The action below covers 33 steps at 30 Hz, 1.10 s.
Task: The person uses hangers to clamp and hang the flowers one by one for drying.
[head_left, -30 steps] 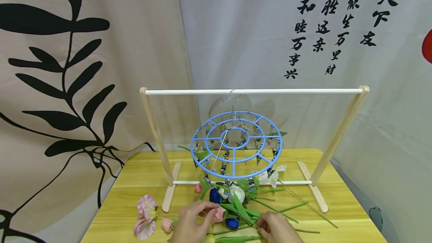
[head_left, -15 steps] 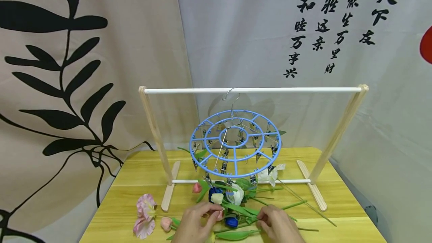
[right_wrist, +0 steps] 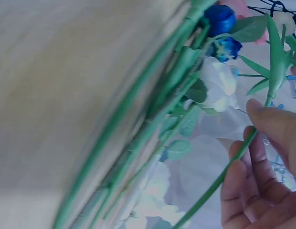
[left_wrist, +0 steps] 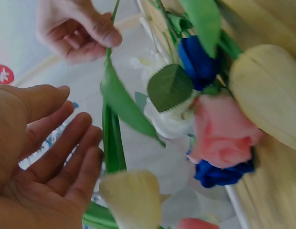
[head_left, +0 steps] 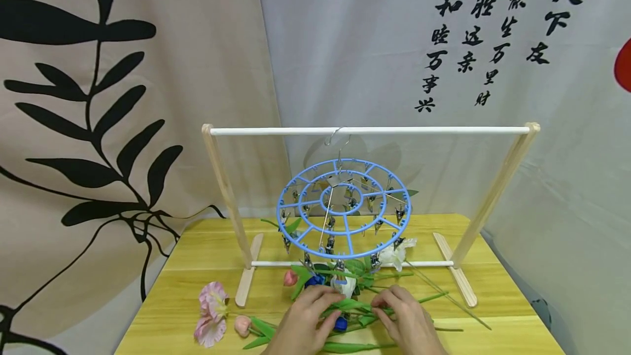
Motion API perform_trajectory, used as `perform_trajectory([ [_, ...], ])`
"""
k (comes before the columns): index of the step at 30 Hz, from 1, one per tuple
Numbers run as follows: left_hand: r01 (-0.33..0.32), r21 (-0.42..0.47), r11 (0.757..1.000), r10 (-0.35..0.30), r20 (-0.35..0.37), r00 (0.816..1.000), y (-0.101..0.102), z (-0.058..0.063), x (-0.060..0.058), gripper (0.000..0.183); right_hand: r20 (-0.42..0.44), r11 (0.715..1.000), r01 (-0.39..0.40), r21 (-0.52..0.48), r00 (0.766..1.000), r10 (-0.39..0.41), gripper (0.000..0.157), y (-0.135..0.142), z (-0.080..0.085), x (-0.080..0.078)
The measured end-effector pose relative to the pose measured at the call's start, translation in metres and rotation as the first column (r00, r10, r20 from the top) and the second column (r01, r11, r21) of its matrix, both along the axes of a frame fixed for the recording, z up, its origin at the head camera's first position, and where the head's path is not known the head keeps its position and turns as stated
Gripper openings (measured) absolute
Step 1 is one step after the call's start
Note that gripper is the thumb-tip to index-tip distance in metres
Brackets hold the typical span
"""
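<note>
My right hand pinches the green stem of a cream tulip between thumb and fingers. A long leaf comes off this stem just beyond the fingertips. My left hand has its fingers spread and loosely bent beside the leaf, holding nothing. In the head view it covers part of the flower pile. Beneath both hands lie a pink rose, blue roses, a white rose and a larger pale tulip, their stems pointing right.
A blue round clip hanger hangs by its hook from the white bar of a wooden rack, its metal clips dangling just behind the flowers. Pink blossoms and a pink bud lie left on the table.
My left hand has shifted right and a little up, closer to the right hand, and the pink rose is now hidden behind it. The hanger has turned slightly.
</note>
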<state>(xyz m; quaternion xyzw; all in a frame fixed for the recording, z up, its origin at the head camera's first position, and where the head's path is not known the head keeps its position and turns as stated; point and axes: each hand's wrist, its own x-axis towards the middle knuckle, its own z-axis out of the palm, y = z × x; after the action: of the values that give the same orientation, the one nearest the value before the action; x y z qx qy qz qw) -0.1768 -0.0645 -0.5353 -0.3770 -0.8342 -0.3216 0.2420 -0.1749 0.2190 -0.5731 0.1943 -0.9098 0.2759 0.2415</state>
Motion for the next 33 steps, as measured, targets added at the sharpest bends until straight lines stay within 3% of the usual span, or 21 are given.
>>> perform_trajectory([
  [5, -0.055, -0.110, 0.992, 0.053, -0.021, 0.998, 0.013, 0.009, -0.001, 0.030, -0.222, 0.999, -0.047, 0.024, 0.974, 0.051, 0.049, -0.005, 0.010, -0.001],
  [8, -0.091, -0.138, 0.986, 0.088, -0.026, 0.996, 0.016, 0.013, -0.003, 0.026, -0.291, 0.996, -0.086, 0.040, 0.952, 0.094, 0.049, -0.006, 0.017, -0.003],
  [11, -0.094, -0.139, 0.986, 0.094, -0.004, 0.996, 0.018, 0.016, -0.005, 0.021, -0.327, 0.994, -0.099, 0.048, 0.939, 0.109, 0.018, -0.008, 0.024, -0.004],
  [12, -0.091, -0.140, 0.986, 0.092, 0.008, 0.996, 0.019, 0.017, -0.006, 0.019, -0.336, 0.994, -0.096, 0.051, 0.936, 0.108, 0.017, -0.008, 0.025, -0.003],
  [15, -0.073, -0.139, 0.988, 0.078, 0.034, 0.996, 0.019, 0.019, -0.008, 0.015, -0.368, 0.995, -0.074, 0.060, 0.925, 0.091, 0.049, -0.009, 0.029, -0.003],
  [18, -0.054, -0.119, 0.991, 0.060, 0.047, 0.997, 0.019, 0.020, -0.009, 0.013, -0.393, 0.996, -0.058, 0.062, 0.916, 0.078, 0.052, -0.011, 0.031, -0.002],
  [23, -0.048, -0.072, 0.996, 0.050, 0.030, 0.998, 0.016, 0.018, -0.010, 0.014, -0.421, 0.996, -0.084, 0.044, 0.902, 0.094, 0.049, -0.012, 0.033, -0.001],
  [27, -0.054, -0.047, 0.997, 0.055, 0.019, 0.998, 0.013, 0.017, -0.012, 0.016, -0.450, 0.987, -0.161, -0.012, 0.882, 0.138, 0.041, -0.012, 0.033, -0.003],
  [31, -0.053, -0.012, 0.999, 0.053, 0.058, 0.997, 0.010, 0.017, -0.012, 0.017, -0.493, 0.958, -0.274, -0.091, 0.848, 0.195, 0.026, -0.012, 0.031, -0.004],
  [33, -0.057, 0.006, 0.998, 0.056, 0.087, 0.995, 0.008, 0.017, -0.011, 0.018, -0.471, 0.941, -0.309, -0.136, 0.856, 0.212, 0.017, -0.013, 0.029, -0.002],
])
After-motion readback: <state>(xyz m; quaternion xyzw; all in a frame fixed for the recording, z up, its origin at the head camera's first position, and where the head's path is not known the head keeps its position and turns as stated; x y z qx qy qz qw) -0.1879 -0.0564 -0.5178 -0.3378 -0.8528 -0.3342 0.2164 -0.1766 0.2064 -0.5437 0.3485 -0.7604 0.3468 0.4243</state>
